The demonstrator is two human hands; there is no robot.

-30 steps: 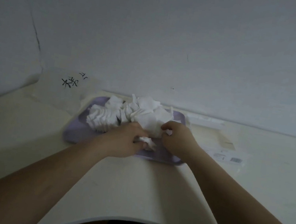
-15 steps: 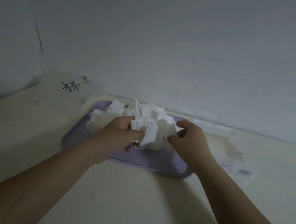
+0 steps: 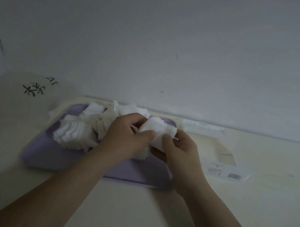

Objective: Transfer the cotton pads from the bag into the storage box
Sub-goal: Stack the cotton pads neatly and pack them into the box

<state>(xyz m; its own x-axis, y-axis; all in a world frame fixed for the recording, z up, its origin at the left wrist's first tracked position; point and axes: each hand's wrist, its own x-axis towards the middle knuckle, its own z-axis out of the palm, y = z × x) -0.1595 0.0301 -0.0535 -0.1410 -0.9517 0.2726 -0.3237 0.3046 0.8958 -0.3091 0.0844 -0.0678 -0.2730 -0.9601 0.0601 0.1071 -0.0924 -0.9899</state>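
Both hands grip one bundle of cotton pads (image 3: pixel 159 132). The left hand (image 3: pixel 128 135) curls its fingers over the bundle's left end with the thumb pressed on the front, and the right hand (image 3: pixel 180 149) pinches the right end from the near side. The bundle is held over the purple tray (image 3: pixel 71 162), toward its far right corner. More loose pads (image 3: pixel 76 133) lie in ragged heaps on the left and far part of the tray, some fanned out in overlapping rows. The tray rests on a pale table (image 3: pixel 131 207). To the right of it, flat on the table, lies a clear bag (image 3: pixel 223 163) with a printed label at its near end. Behind that, close to the wall, stands a low clear storage box (image 3: pixel 201 128); whether anything is inside it I cannot tell. Off to the left a pale sheet (image 3: pixel 32 89) with black handwritten characters lies near the tray's far left corner. Both forearms are bare.
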